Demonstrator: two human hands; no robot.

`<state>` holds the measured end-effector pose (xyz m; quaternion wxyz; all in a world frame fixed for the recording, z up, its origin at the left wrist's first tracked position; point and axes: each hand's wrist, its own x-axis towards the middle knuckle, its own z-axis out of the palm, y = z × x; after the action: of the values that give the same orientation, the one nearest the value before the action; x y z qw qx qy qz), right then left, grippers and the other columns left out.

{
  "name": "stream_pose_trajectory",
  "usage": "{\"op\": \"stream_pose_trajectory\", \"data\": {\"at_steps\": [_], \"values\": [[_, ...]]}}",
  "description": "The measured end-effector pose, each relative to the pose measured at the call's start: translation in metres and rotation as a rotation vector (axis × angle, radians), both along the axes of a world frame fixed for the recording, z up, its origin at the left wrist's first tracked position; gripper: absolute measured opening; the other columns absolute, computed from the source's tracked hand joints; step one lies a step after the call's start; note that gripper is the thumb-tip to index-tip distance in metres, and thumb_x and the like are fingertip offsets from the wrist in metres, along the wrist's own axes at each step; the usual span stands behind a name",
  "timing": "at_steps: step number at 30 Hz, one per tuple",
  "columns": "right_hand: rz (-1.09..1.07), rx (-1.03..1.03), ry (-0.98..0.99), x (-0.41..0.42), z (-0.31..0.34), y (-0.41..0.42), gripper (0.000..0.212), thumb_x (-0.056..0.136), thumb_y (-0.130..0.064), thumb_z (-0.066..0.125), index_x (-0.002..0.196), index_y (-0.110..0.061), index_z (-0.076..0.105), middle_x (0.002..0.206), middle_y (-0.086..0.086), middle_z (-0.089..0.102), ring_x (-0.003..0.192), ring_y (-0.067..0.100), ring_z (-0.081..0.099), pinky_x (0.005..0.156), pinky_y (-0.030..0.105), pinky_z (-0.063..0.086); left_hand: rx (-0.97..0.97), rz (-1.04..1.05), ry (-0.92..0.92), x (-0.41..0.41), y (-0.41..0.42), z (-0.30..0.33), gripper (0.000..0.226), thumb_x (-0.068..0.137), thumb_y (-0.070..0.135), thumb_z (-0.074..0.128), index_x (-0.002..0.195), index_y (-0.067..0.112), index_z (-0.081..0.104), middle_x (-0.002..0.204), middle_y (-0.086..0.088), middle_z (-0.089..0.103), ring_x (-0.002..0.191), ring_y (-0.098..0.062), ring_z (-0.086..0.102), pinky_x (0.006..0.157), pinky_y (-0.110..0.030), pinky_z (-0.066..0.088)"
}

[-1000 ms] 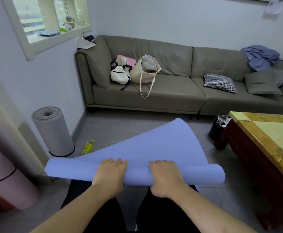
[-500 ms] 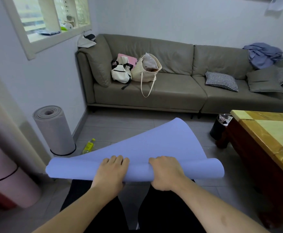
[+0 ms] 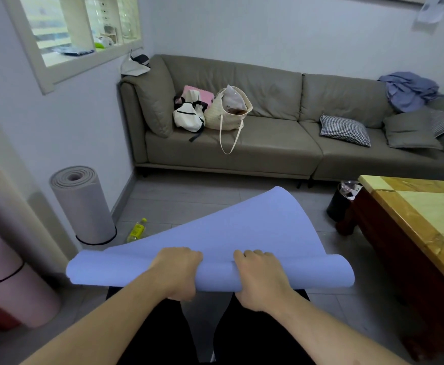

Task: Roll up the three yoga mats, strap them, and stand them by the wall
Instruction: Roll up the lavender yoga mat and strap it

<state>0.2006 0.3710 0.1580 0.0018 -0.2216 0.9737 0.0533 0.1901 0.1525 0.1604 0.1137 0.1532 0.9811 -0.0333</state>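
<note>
A lilac-blue yoga mat (image 3: 242, 227) is partly rolled; its rolled end lies across in front of my knees and the loose end rises away from me. My left hand (image 3: 176, 272) and my right hand (image 3: 261, 277) grip the roll side by side, fingers curled over its top. A grey mat (image 3: 84, 204) stands rolled upright by the left wall, with a black strap around its base. A pink rolled mat (image 3: 12, 291) with a black strap stands at the near left, partly out of frame.
A grey sofa (image 3: 268, 154) with bags (image 3: 213, 111) and cushions spans the back wall. A wooden table (image 3: 413, 219) stands at the right, a black bin (image 3: 339, 204) beside its leg. A yellow bottle (image 3: 137, 229) lies on the tiled floor near the grey mat.
Both hands have curled further over the roll, turning it a little tighter. The loose end stays raised; the view has shifted slightly.
</note>
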Motion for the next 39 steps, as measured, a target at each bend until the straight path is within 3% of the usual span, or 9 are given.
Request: {"op": "stream_pose_trajectory", "data": {"at_steps": [3,7,12,19,22,25,30,35,39], "values": [[0.001,0.011,-0.054,-0.008,0.006,-0.002,0.037,0.08,-0.028,0.071,0.104,-0.022,0.043,0.107,0.006,0.066,0.096,0.033,0.065,0.072,0.038,0.034,0.03,-0.011,0.193,0.013,-0.001,-0.012,0.054,0.074,0.039,0.074,0.118,0.024,0.047,0.113,-0.001,0.056,0.103,-0.028,0.059,0.082,-0.04,0.041],[0.004,0.008,-0.033,-0.008,0.001,-0.004,0.038,0.079,-0.029,0.07,0.109,-0.021,0.048,0.106,0.005,0.065,0.095,0.032,0.065,0.071,0.038,0.035,-0.013,-0.065,0.267,0.021,-0.001,-0.03,0.066,0.043,0.033,0.089,0.098,0.019,0.056,0.085,-0.002,0.056,0.072,-0.029,0.057,0.061,-0.04,0.043],[0.009,-0.029,0.079,0.001,-0.025,0.004,0.056,0.062,-0.029,0.079,0.112,-0.018,0.056,0.094,0.002,0.06,0.083,0.029,0.062,0.069,0.04,0.041,-0.032,-0.004,0.184,0.013,0.005,-0.013,0.039,0.085,0.03,0.066,0.118,0.025,0.046,0.118,-0.001,0.058,0.107,-0.031,0.061,0.076,-0.04,0.035],[-0.023,0.003,0.115,-0.006,-0.025,0.001,0.061,0.045,-0.025,0.084,0.1,-0.019,0.059,0.077,0.0,0.058,0.067,0.027,0.058,0.06,0.038,0.038,0.012,-0.002,0.062,-0.004,0.002,0.001,0.044,0.077,0.043,0.073,0.112,0.028,0.05,0.117,0.002,0.064,0.109,-0.027,0.064,0.077,-0.038,0.041],[-0.019,0.038,0.043,-0.014,-0.017,-0.002,0.051,0.063,-0.028,0.08,0.108,-0.02,0.055,0.09,0.002,0.064,0.083,0.03,0.064,0.069,0.04,0.034,0.0,0.016,0.194,0.009,0.006,-0.014,0.057,0.076,0.038,0.077,0.121,0.021,0.047,0.114,-0.002,0.058,0.104,-0.029,0.061,0.079,-0.04,0.041],[0.004,0.031,0.022,-0.019,-0.012,-0.003,0.045,0.076,-0.031,0.076,0.111,-0.022,0.05,0.101,0.003,0.064,0.093,0.031,0.063,0.072,0.04,0.033,-0.042,-0.009,0.271,0.019,0.007,-0.033,0.071,0.043,0.028,0.095,0.103,0.015,0.059,0.086,-0.005,0.057,0.074,-0.03,0.058,0.065,-0.041,0.045],[-0.018,-0.036,0.043,-0.019,-0.014,-0.003,0.049,0.074,-0.035,0.078,0.111,-0.023,0.049,0.1,0.002,0.064,0.093,0.03,0.062,0.073,0.04,0.031,-0.052,0.061,0.209,0.005,0.01,-0.015,0.043,0.084,0.026,0.069,0.121,0.023,0.047,0.117,0.001,0.061,0.111,-0.028,0.06,0.08,-0.039,0.037],[-0.015,-0.03,0.097,-0.015,-0.025,0.002,0.064,0.054,-0.038,0.086,0.108,-0.02,0.055,0.091,0.0,0.059,0.08,0.028,0.058,0.071,0.04,0.044,0.002,0.053,0.023,-0.012,0.004,-0.001,0.041,0.079,0.03,0.072,0.112,0.027,0.049,0.115,0.002,0.066,0.108,-0.026,0.066,0.083,-0.036,0.049],[-0.023,-0.026,0.159,-0.013,-0.03,0.003,0.066,0.045,-0.031,0.087,0.102,-0.018,0.057,0.081,0.001,0.058,0.071,0.028,0.057,0.065,0.041,0.046,-0.014,0.039,-0.026,-0.014,0.006,0.0,0.043,0.077,0.037,0.075,0.112,0.028,0.051,0.116,0.002,0.068,0.108,-0.027,0.067,0.075,-0.033,0.042]]}}
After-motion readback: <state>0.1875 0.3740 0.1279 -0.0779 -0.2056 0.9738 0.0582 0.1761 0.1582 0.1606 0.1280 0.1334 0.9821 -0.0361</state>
